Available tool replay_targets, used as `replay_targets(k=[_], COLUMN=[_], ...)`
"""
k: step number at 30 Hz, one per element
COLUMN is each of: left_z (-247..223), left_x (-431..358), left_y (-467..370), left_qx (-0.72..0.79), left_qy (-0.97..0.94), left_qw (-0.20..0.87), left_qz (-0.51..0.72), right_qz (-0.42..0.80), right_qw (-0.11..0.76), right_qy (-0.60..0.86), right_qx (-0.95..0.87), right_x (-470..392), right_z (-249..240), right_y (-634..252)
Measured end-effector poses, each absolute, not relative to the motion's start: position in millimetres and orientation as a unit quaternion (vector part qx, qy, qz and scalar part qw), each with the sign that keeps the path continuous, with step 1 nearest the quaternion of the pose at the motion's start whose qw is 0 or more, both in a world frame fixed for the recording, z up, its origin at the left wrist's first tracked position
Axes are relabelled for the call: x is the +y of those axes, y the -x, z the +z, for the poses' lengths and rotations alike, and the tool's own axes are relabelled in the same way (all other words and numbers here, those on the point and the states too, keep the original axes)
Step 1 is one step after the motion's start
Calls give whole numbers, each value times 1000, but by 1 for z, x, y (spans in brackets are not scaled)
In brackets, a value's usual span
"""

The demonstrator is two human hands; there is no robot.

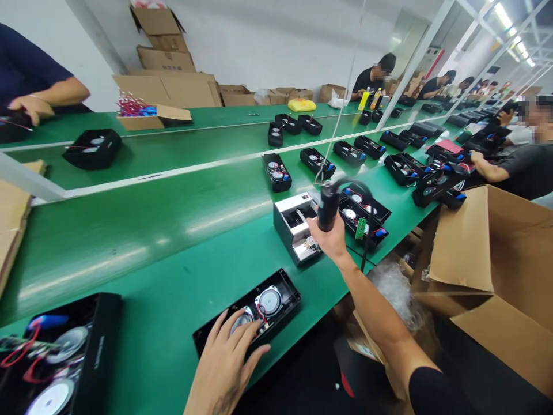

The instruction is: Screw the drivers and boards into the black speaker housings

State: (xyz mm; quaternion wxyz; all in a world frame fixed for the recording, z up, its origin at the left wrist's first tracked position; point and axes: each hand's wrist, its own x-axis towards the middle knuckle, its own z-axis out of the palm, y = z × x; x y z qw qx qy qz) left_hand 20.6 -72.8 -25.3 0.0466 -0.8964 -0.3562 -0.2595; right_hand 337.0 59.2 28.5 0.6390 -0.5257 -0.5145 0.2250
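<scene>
My right hand [333, 239] is wrapped round a black electric screwdriver [328, 206], which hangs from a cord and trails a cable. It is held over the right side of a silver and black screw feeder [287, 236], and its tip is hidden by my hand. My left hand [227, 360] lies with spread fingers on the near left part of an open black speaker box [288, 308]. Inside that box are two round speakers and red wires; the left speaker is partly covered by my fingers.
More open speaker boxes [97, 346] stand at the near left, beside the feeder and along the green conveyor [181, 190]. Large cardboard boxes [462, 242] are at the right. A co-worker's arm [64, 92] is at the upper left; other people work at the far right.
</scene>
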Motion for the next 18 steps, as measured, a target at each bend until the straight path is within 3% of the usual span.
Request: replay_targets(k=[4, 8, 12, 18], left_z=[-27, -25, -21, -20], left_x=[-75, -77, -78, -81], left_y=[-35, -41, -43, -45], left_qx=[-387, -396, -401, -415], left_qy=[893, 891, 886, 877], left_qw=[29, 13, -7, -28], left_qz=[-229, -221, -231, -239], right_qz=[328, 408, 422, 407], right_qw=[635, 691, 721, 698], right_qy=[493, 395, 318, 298], right_qx=[-497, -447, -448, -508], right_x=[29, -19, -47, -52], right_z=[35, 47, 45, 23], right_y=[-330, -304, -268, -240])
